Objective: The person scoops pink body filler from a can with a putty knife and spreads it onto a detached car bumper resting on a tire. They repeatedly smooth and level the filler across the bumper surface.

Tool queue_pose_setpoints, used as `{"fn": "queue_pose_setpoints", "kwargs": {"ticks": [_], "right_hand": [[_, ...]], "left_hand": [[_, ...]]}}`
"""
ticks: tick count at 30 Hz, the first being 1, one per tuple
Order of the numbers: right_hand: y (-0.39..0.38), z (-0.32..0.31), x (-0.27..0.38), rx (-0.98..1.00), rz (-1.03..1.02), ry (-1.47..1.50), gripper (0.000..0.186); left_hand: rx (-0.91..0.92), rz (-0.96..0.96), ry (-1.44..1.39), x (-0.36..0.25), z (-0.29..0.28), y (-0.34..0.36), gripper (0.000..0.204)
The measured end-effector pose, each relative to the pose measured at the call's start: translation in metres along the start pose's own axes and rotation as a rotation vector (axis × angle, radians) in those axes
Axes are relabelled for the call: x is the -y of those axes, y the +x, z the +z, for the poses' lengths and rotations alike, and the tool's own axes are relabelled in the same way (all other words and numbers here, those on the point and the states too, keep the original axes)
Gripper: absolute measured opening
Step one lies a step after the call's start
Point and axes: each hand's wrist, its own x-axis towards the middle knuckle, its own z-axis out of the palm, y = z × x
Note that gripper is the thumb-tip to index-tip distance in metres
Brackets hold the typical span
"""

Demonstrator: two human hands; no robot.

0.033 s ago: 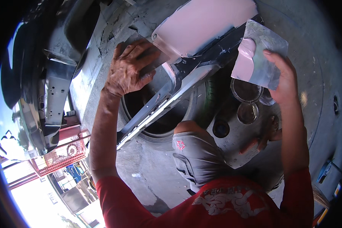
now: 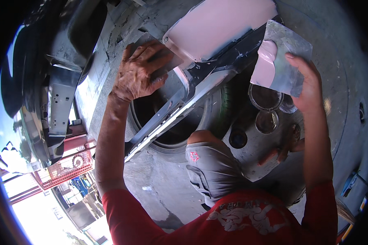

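- Grey concrete floor [image 2: 145, 183] spreads below me; a tyre [image 2: 214, 116] lies under the pink-coated panel [image 2: 221, 30].
- Round tins [image 2: 267, 122] stand to the right; a red fence [image 2: 65, 167] shows far left.
- My left hand [image 2: 141, 73] grips a dark flat spreader [image 2: 176, 62] beside the panel's corner.
- My right hand [image 2: 308, 83] clasps a metal plate [image 2: 284, 55] bearing pink paste [image 2: 265, 63].
- Since earlier, the plate has shifted slightly right.

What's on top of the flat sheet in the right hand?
Pink paste lies on the lower left part of the sheet. The spot beneath the right hand and the sheet's underside are hidden.
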Motion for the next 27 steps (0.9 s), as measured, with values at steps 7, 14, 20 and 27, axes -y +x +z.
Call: {"fn": "queue_pose_setpoints", "kwargs": {"ticks": [7, 14, 20, 27], "right_hand": [[0.011, -0.007, 0.008, -0.021, 0.028, -0.078, 0.037], [0.012, -0.008, 0.008, 0.019, 0.035, -0.069, 0.035], [0.005, -0.002, 0.007, 0.02, 0.043, -0.075, 0.036], [-0.005, 0.01, 0.004, 0.018, 0.083, -0.128, 0.04]], "left_hand": [[0.048, 0.039, 0.006, 0.015, 0.021, 0.013, 0.069], [0.1, -0.048, -0.084, 0.004, 0.019, -0.028, 0.071], [-0.063, -0.165, -0.212, 0.008, 0.011, -0.033, 0.072], [-0.03, -0.122, -0.2, 0.024, 0.034, -0.003, 0.077]]}}
